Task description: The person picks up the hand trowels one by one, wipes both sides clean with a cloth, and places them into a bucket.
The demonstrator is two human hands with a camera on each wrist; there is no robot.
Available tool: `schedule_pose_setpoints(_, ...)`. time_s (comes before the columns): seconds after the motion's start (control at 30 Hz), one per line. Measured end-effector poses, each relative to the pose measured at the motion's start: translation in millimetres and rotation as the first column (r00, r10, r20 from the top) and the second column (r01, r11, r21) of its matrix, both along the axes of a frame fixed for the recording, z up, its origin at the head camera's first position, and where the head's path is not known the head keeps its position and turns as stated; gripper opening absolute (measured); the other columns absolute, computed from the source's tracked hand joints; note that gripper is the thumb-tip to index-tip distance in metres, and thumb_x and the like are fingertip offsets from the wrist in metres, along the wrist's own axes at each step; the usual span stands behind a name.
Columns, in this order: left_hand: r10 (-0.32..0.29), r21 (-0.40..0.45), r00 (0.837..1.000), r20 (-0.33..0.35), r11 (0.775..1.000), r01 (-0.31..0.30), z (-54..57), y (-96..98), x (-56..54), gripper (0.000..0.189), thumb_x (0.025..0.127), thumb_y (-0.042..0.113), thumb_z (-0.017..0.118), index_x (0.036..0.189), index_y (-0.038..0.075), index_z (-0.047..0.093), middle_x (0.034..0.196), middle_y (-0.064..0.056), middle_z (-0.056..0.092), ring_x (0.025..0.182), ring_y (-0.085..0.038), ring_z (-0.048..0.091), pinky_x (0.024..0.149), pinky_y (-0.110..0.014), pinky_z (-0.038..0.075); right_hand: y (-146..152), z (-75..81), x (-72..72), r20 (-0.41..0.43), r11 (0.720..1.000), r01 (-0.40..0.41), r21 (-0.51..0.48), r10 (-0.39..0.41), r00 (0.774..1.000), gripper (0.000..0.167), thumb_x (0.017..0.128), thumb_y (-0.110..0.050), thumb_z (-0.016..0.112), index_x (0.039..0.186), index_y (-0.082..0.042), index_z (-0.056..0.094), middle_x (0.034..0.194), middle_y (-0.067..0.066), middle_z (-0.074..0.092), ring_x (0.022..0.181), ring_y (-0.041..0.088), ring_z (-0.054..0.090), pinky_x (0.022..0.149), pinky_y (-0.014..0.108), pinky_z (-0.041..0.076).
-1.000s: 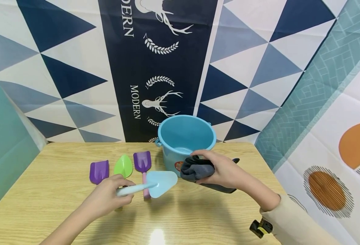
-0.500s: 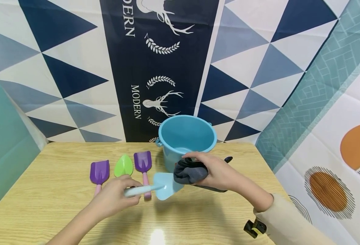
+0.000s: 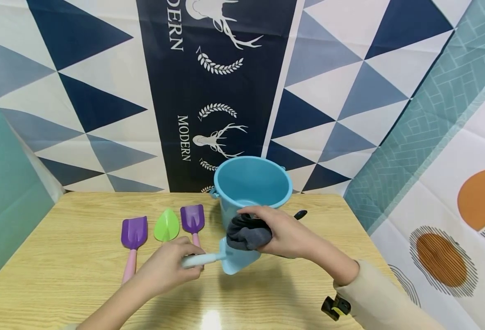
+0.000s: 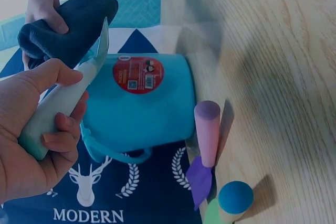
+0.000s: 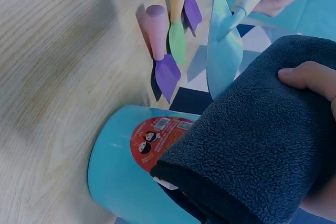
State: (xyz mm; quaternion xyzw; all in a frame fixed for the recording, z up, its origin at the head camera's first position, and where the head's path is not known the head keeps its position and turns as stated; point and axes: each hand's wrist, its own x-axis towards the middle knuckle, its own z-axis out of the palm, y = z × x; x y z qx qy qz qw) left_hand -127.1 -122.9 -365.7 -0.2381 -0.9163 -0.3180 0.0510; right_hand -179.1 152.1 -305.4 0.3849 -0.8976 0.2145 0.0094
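Observation:
My left hand (image 3: 172,266) grips a light blue hand trowel (image 3: 239,262) by its pale handle, the thumb lying along it in the left wrist view. The blade points right, toward a dark grey towel (image 3: 248,233). My right hand (image 3: 283,231) holds this towel, folded into a thick bundle, with the thumb on top in the right wrist view. The towel overlaps part of the blade in the head view; whether they touch I cannot tell. Both are in front of a blue bucket (image 4: 142,111), which stands upright with a red label (image 4: 138,75) on its side.
Left of the bucket, two purple shovels (image 3: 134,233) with pink handles lie on the wooden table (image 3: 81,256). Between them is a green trowel (image 3: 166,224); its blue-ended handle (image 4: 235,197) shows in the left wrist view. A patterned cloth wall (image 3: 226,91) rises behind the table.
My left hand has moved right with the trowel, while my right hand has come left with the towel. The blade now lies partly behind the towel in the head view.

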Motion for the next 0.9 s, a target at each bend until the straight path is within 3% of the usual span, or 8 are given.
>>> schedule_pose_setpoints(0.13, -0.004, -0.005, 1.0, -0.01, 1.0, 0.004, -1.0, 2.3, -0.4, 0.014, 0.073, 0.015, 0.071, 0.087, 0.016, 0.072, 0.083, 0.01, 0.059, 0.069, 0.001, 0.047, 0.061, -0.017, 0.044, -3.9, -3.3, -0.2, -0.058, 0.999, -0.015, 0.035, 0.017, 0.998, 0.072, 0.07, -0.02, 0.081, 0.133, -0.027, 0.046, 0.117, -0.002, 0.06, 0.109, 0.016, 0.057, 0.092, 0.042, 0.047)
schedule_pose_setpoints(0.27, -0.028, 0.007, 0.999, -0.034, 1.0, 0.028, 0.0, 3.6, 0.3, 0.017, 0.074, 0.012, 0.071, 0.09, 0.012, 0.073, 0.081, 0.008, 0.057, 0.066, 0.001, 0.044, 0.057, -0.016, 0.043, -8.4, -9.3, 1.3, -0.242, 0.992, -0.021, 0.123, 0.05, 0.969, 0.07, 0.069, -0.025, 0.082, 0.131, -0.027, 0.05, 0.113, 0.0, 0.062, 0.106, 0.02, 0.059, 0.091, 0.042, 0.048)
schedule_pose_setpoints(0.33, -0.041, 0.017, 0.998, -0.041, 0.999, 0.042, 0.7, 3.9, 1.2, 0.017, 0.074, 0.011, 0.071, 0.091, 0.011, 0.074, 0.079, 0.008, 0.055, 0.065, 0.001, 0.042, 0.055, -0.015, 0.041, -10.6, -12.8, 3.3, -0.362, 0.985, -0.017, 0.174, 0.08, 0.929, 0.069, 0.067, -0.03, 0.083, 0.129, -0.027, 0.052, 0.109, 0.0, 0.063, 0.104, 0.02, 0.059, 0.09, 0.042, 0.048)
schedule_pose_setpoints(0.43, -0.045, 0.031, 0.998, -0.039, 0.998, 0.046, 0.7, 3.9, 2.0, 0.018, 0.075, 0.011, 0.071, 0.092, 0.01, 0.074, 0.078, 0.008, 0.054, 0.064, 0.001, 0.042, 0.054, -0.015, 0.041, -14.0, -18.0, 5.8, -0.525, 0.973, 0.001, 0.231, 0.124, 0.842, 0.069, 0.064, -0.038, 0.084, 0.125, -0.03, 0.054, 0.103, -0.002, 0.064, 0.099, 0.018, 0.059, 0.085, 0.04, 0.047)
schedule_pose_setpoints(0.5, -0.04, 0.039, 0.999, -0.032, 0.998, 0.042, 0.4, 3.8, 2.1, 0.019, 0.075, 0.012, 0.071, 0.093, 0.009, 0.074, 0.078, 0.008, 0.054, 0.064, 0.001, 0.043, 0.055, -0.015, 0.041, -16.1, -21.0, 6.5, -0.595, 0.969, 0.011, 0.247, 0.142, 0.791, 0.069, 0.062, -0.041, 0.084, 0.123, -0.031, 0.055, 0.1, -0.002, 0.063, 0.094, 0.017, 0.059, 0.079, 0.038, 0.046)
schedule_pose_setpoints(0.57, -0.032, 0.045, 0.999, -0.026, 0.998, 0.033, 0.0, 3.6, 2.0, 0.019, 0.076, 0.012, 0.071, 0.094, 0.008, 0.074, 0.078, 0.008, 0.054, 0.065, 0.001, 0.043, 0.055, -0.015, 0.041, -17.5, -24.3, 6.4, -0.63, 0.965, 0.021, 0.26, 0.153, 0.761, 0.068, 0.063, -0.042, 0.084, 0.123, -0.033, 0.055, 0.1, -0.002, 0.062, 0.093, 0.017, 0.058, 0.076, 0.038, 0.046)
schedule_pose_setpoints(0.77, 0.006, 0.063, 1.0, -0.017, 0.998, -0.005, -0.8, 2.6, 2.4, 0.021, 0.076, 0.013, 0.07, 0.096, 0.008, 0.074, 0.078, 0.009, 0.053, 0.064, 0.001, 0.043, 0.054, -0.015, 0.041, -17.7, -32.0, 8.8, -0.629, 0.954, 0.004, 0.3, 0.195, 0.753, 0.066, 0.066, -0.037, 0.082, 0.125, -0.034, 0.052, 0.116, 0.004, 0.06, 0.101, 0.021, 0.059, 0.076, 0.039, 0.048)
schedule_pose_setpoints(0.9, 0.013, 0.068, 0.999, -0.037, 0.998, -0.011, 0.2, 1.8, 2.9, 0.021, 0.076, 0.014, 0.07, 0.095, 0.008, 0.074, 0.079, 0.01, 0.053, 0.064, 0.002, 0.043, 0.055, -0.015, 0.041, -17.4, -35.6, 11.4, -0.652, 0.951, -0.007, 0.308, 0.217, 0.727, 0.063, 0.069, -0.033, 0.081, 0.125, -0.037, 0.052, 0.119, 0.003, 0.059, 0.104, 0.022, 0.059, 0.077, 0.039, 0.047)
